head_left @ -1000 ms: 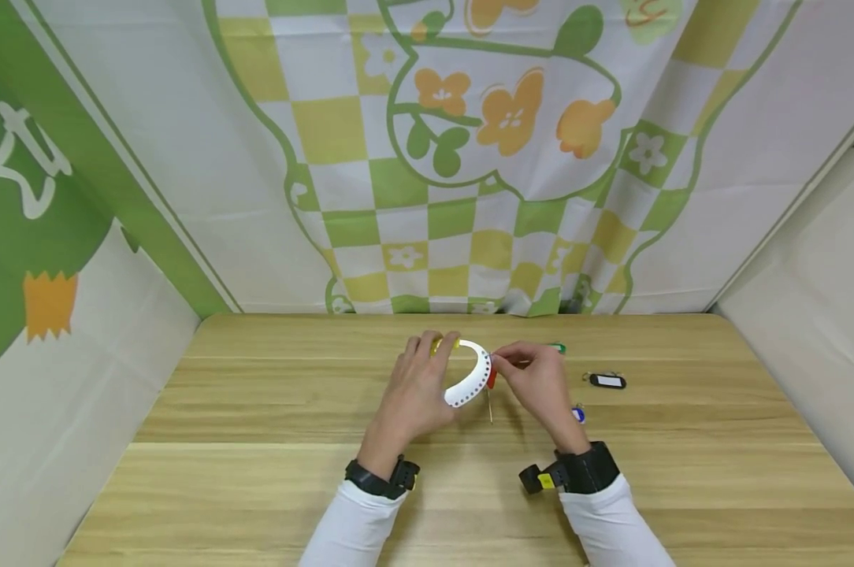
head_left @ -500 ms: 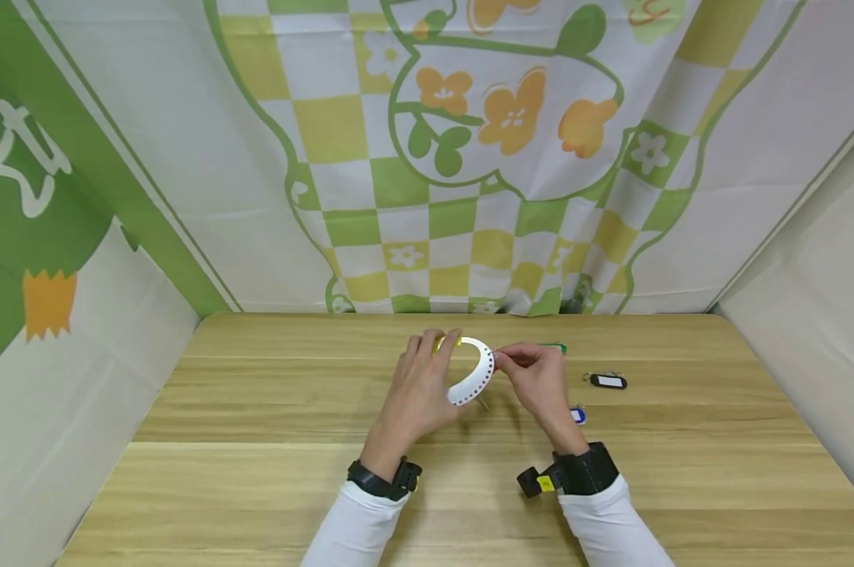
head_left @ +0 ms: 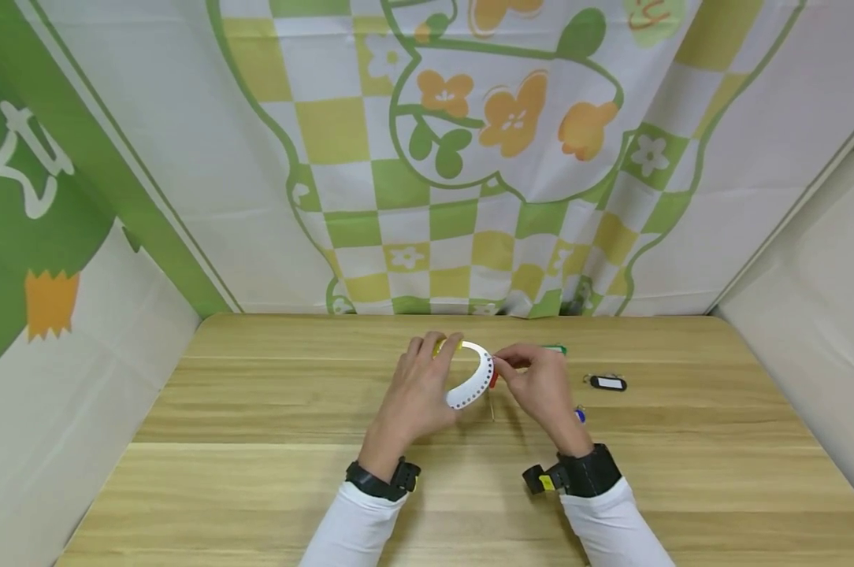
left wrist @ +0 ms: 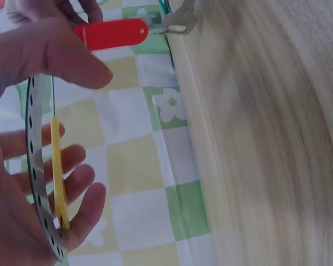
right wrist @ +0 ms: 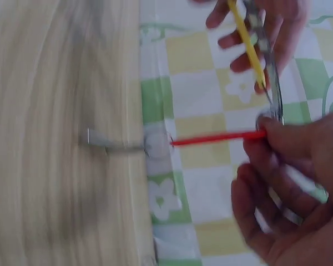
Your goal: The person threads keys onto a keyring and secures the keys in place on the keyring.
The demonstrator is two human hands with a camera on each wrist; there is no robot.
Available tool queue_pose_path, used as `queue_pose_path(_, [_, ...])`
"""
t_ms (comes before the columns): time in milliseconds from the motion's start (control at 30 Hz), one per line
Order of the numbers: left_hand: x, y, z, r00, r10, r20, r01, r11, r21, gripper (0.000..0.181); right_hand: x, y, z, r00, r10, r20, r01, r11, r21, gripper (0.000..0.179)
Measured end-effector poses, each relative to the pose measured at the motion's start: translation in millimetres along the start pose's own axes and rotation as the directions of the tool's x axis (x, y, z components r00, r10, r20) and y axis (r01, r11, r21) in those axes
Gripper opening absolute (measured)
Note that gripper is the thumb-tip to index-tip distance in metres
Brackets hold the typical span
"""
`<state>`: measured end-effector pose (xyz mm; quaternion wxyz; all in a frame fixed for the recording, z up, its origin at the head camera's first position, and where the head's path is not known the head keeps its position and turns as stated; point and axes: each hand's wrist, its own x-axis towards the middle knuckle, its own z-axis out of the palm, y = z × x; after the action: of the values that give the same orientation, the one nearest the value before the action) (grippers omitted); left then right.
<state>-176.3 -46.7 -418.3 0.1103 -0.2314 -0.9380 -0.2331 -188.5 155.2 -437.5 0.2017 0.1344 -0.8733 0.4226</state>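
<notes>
My left hand (head_left: 414,394) grips a thin white curved band (head_left: 478,386) with a row of holes along it, held up above the table. A yellow key tag (left wrist: 59,172) hangs beside the band, in front of the left fingers in the left wrist view. Finger and thumb of my right hand (head_left: 540,386) pinch the end of a red key tag (left wrist: 116,34) at the band's right edge. From the tag's other end dangles a metal key (left wrist: 180,22). In the right wrist view a small ring (right wrist: 265,119) shows at the fingertips, blurred; whether it passes through a hole I cannot tell.
On the wooden table (head_left: 271,472), right of my hands, lie a black key tag (head_left: 607,383), a blue key tag (head_left: 580,414) partly behind the right wrist, and a green key tag (head_left: 556,349) partly hidden. A checkered curtain (head_left: 427,260) hangs behind the table.
The red tag and its key have swung back and forth beneath the right fingers. Both hands stay nearly in place, with the right fingers shifting slightly at the band's edge.
</notes>
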Motion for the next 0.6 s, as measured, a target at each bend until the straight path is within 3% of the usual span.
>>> queue_pose_path(167, [1.0,1.9,4.6,0.999,-0.033,-0.043,0.033,0.999,0.01,0.106,-0.8,1.1,6.8,0.978,0.207,-0.003,-0.205,0.97,0.133,0.008])
queue_pose_path(267, [1.6,2.5,6.5,0.997,-0.042,-0.059,0.044,0.999,0.02,0.106,-1.2,1.0,8.9,0.965,0.262,-0.004,-0.256,0.948,0.187,0.009])
queue_pose_path(367, [2.0,2.7,7.1,0.997,-0.041,-0.066,0.043,0.999,0.026,0.105,-1.3,0.4,9.4,0.964,0.265,-0.017,-0.257,0.946,0.2,0.009])
queue_pose_path(600, [0.7,2.7,5.2,0.999,-0.025,-0.037,0.026,1.0,0.01,0.107,-0.9,-0.5,4.9,0.983,0.185,-0.008,-0.181,0.971,0.157,0.005])
